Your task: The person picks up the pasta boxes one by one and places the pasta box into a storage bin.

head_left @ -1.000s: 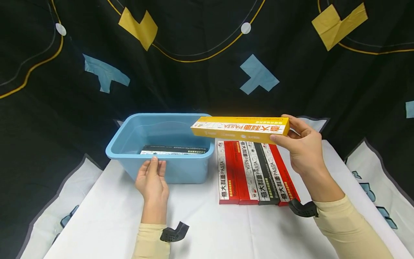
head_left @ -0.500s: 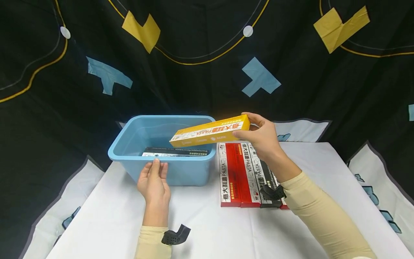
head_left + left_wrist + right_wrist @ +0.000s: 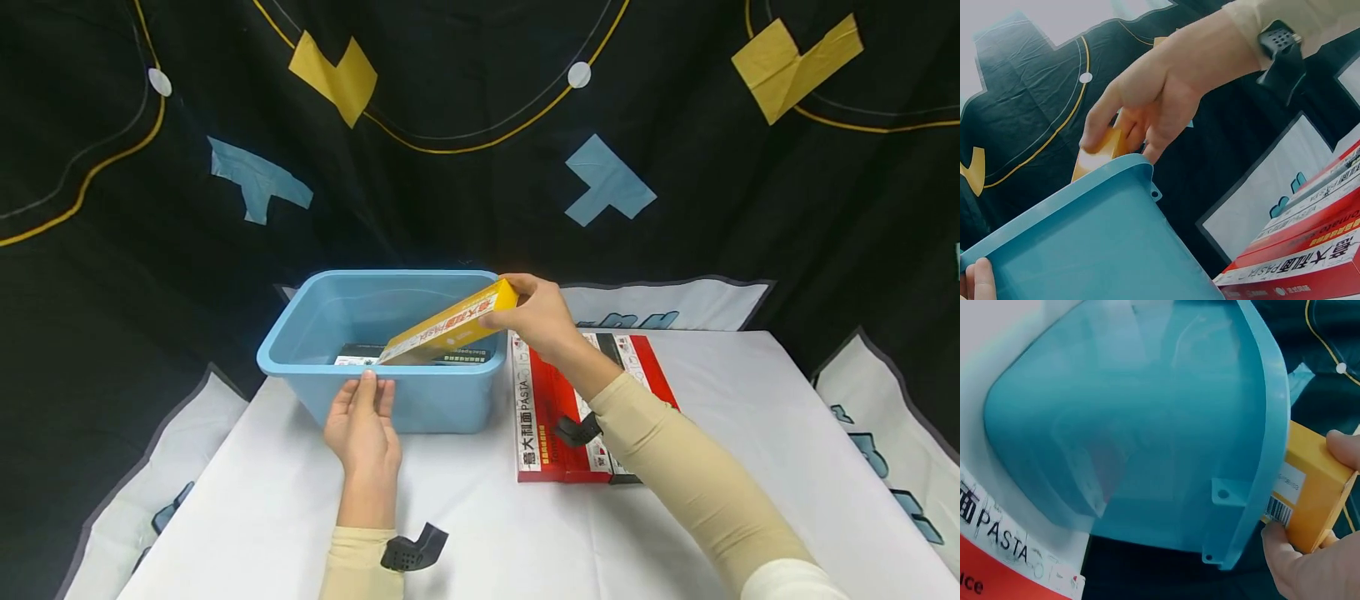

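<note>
Yellow box (image 3: pixel 450 325) lowered into bin (image 3: pixel 442 408); right fingers (image 3: pixel 524 282) pinch it; left fingers (image 3: pixel 386 397) seemingly rim (image 3: pixel 438 371).

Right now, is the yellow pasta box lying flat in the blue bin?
No, the right hand holds the yellow box tilted, its gripped end above the blue bin's rim.

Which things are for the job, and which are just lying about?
For the job:
Yellow pasta box, in the right hand
Blue bin, held by the left hand
Black-pepper pasta box inside it
Red and black pasta boxes alongside, probably

Just there:
Black curtain
Its yellow patches
Its blue patches
</note>
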Tool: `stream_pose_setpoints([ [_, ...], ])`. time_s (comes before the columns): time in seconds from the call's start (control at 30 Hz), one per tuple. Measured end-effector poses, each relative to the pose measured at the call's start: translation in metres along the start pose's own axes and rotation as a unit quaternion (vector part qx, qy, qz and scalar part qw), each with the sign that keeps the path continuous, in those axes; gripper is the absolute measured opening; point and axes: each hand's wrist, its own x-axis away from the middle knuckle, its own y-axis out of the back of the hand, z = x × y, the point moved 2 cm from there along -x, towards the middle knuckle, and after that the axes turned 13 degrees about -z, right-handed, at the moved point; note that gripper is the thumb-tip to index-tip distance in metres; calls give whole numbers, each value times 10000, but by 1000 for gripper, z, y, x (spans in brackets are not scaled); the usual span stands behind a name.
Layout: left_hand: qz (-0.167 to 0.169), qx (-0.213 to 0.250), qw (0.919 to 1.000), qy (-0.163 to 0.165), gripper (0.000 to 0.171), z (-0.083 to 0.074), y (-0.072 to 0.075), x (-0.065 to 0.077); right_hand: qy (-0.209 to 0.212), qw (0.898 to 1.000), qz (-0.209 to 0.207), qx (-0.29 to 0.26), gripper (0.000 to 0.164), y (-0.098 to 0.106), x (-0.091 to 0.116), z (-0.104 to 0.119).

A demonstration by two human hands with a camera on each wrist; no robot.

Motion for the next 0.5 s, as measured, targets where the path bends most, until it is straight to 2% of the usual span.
stream_pose_setpoints([
  [0.3, 40, -30, 10000, 31, 33, 2, -1, 0, 214, 9952, 299, 903, 72, -21, -20, 4],
  [0.5, 43, -19, 10000, -7, 33, 1, 0, 0, 269, 9891, 477, 1367, 70, -39, -26, 3],
])
